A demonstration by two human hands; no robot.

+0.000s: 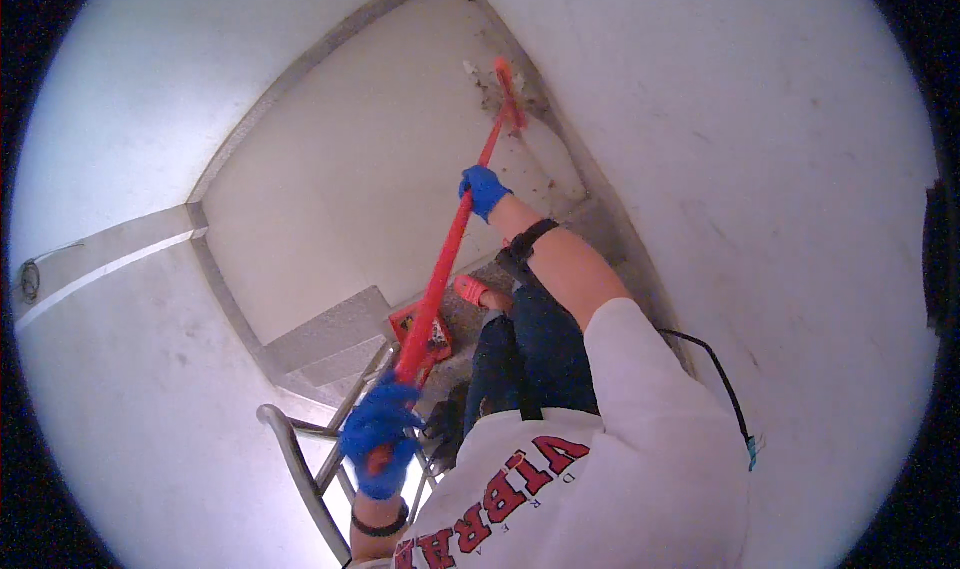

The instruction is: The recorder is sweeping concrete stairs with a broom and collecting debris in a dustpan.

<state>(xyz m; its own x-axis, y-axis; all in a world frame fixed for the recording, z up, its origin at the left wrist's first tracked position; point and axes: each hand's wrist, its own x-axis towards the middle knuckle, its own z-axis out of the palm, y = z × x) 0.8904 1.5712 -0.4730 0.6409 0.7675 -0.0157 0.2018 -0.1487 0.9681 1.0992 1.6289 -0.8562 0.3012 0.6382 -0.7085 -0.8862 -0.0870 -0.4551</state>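
Observation:
A long red broom (441, 269) runs slantwise from low left to the far upper right. My left hand (378, 431), in a blue glove and slightly blurred, is wrapped round the upper end of its handle. Farther down the handle, my right hand (484, 191), also blue-gloved, is closed round it. The broom's red head (510, 97) rests on the pale floor close to the right wall. Crumbs and scraps of debris (487, 97) lie around the head. Below the handle, a red dustpan (438, 339) with dark bits in it is partly hidden by the handle.
Speckled grey steps (335, 337) lie at the lower left, beside a metal handrail (290, 444). White walls (720, 119) enclose the landing (330, 159), with grey skirting along its edges. My red shoe (468, 289) stands near the dustpan. A coiled wire (31, 281) hangs at the far left.

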